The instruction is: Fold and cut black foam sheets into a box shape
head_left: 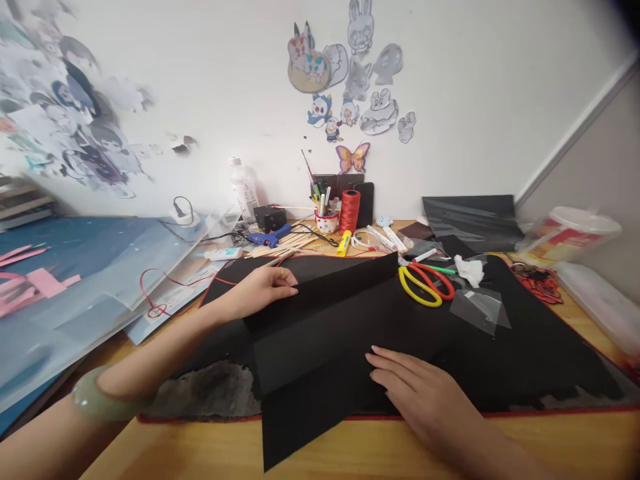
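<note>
A sheet of black paper point(320, 340) with crease lines lies at a slant on the black mat point(500, 360), its lower corner reaching over the mat's front edge. At its upper left, my left hand point(265, 288) pinches the paper's edge between thumb and fingers; a ring and a pale green bangle show on this arm. My right hand point(420, 387) rests with outstretched fingers at the paper's right side and holds nothing. Scissors with red and yellow handles point(420, 297) lie beyond the paper's far right corner.
Behind the mat are a blue glue gun point(270, 236), wooden sticks, a pen cup point(327, 220), red thread point(349, 211) and a yellow glue stick point(343, 243). Clear film point(483, 310) lies on the right. Plastic sheets point(100, 287) and pink paper point(45, 283) cover the left side.
</note>
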Demonstrator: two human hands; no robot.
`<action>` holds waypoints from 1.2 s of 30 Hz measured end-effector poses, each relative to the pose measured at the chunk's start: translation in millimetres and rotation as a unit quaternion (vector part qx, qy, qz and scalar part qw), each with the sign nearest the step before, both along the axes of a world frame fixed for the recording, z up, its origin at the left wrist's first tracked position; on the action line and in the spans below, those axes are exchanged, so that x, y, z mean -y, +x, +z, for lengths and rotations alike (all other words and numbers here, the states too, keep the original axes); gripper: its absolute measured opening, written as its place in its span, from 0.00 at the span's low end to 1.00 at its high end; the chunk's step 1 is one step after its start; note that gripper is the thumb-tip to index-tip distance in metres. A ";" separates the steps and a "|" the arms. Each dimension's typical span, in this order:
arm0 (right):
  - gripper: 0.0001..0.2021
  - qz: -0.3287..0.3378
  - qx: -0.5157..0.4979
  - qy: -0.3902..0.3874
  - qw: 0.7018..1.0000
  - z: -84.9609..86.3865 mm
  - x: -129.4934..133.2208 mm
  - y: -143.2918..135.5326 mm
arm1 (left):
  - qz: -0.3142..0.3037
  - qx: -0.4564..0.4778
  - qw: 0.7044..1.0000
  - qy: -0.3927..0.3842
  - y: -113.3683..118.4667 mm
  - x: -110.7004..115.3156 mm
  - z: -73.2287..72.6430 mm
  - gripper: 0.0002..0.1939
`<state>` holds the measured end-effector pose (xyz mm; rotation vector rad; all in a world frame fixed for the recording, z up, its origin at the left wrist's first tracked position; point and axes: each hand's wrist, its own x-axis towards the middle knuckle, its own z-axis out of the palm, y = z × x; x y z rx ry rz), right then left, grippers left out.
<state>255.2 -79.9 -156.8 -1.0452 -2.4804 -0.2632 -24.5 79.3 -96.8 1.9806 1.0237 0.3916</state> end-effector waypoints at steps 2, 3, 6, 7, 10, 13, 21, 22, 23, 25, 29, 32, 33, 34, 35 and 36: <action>0.10 0.010 0.021 -0.013 1.000 4.8 -0.8 -2.8 | -0.018 -0.006 1.000 0.001 2.1 -5.6 3.0 0.12; 0.10 0.016 0.036 -0.022 0.999 7.1 -1.6 -3.6 | -0.029 -0.011 1.000 -0.002 3.2 -8.8 4.2 0.11; 0.12 0.028 0.053 -0.025 0.998 12.1 -6.4 -5.9 | -0.058 -0.023 0.998 -0.023 6.0 -19.8 6.7 0.11; 0.11 0.030 0.049 -0.022 0.998 12.7 -8.5 -7.4 | -0.067 -0.026 0.997 -0.032 6.7 -24.0 7.2 0.11; 0.08 0.034 0.035 -0.020 0.999 11.3 -13.1 -14.5 | -0.090 -0.028 0.994 -0.051 8.7 -36.5 9.0 0.12; 0.09 0.034 0.044 -0.036 0.998 6.8 -13.4 -23.8 | -0.116 -0.027 0.991 -0.056 10.2 -47.9 12.0 0.12; 0.18 0.065 0.069 -0.139 0.986 8.3 -17.2 -45.8 | -0.169 -0.041 0.983 -0.055 11.8 -74.1 11.9 0.11; 0.18 0.072 0.061 -0.143 0.985 11.7 -18.6 -45.4 | -0.175 -0.045 0.982 -0.058 12.1 -73.6 12.2 0.12; 0.17 0.077 0.041 -0.136 0.987 16.2 -19.9 -43.3 | -0.180 -0.049 0.981 -0.061 12.3 -71.4 13.1 0.13; 0.15 0.070 -0.021 -0.118 0.990 27.3 -21.9 -35.0 | -0.194 -0.059 0.977 -0.067 12.8 -61.1 16.4 0.16; 0.14 -0.093 -0.208 -0.200 0.953 49.6 -24.8 -12.3 | -0.209 -0.064 0.976 -0.027 15.2 -21.4 19.9 0.19; 0.13 -0.201 -0.280 -0.323 0.881 53.7 -25.6 -2.1 | -0.193 -0.106 0.974 0.054 17.0 14.9 10.0 0.20; 0.13 -0.197 -0.275 -0.353 0.872 52.2 -25.6 -0.4 | -0.200 -0.138 0.967 0.078 17.1 25.7 4.1 0.20; 0.13 -0.177 -0.262 -0.373 0.872 50.0 -25.4 0.8 | -0.214 -0.162 0.957 0.109 16.8 34.9 -2.5 0.20; 0.12 -0.151 -0.243 -0.385 0.877 47.6 -25.4 1.5 | -0.223 -0.188 0.947 0.136 16.2 42.4 -9.5 0.21; 0.12 -0.125 -0.224 -0.388 0.885 45.6 -25.8 1.8 | -0.231 -0.204 0.938 0.160 15.3 47.8 -16.4 0.21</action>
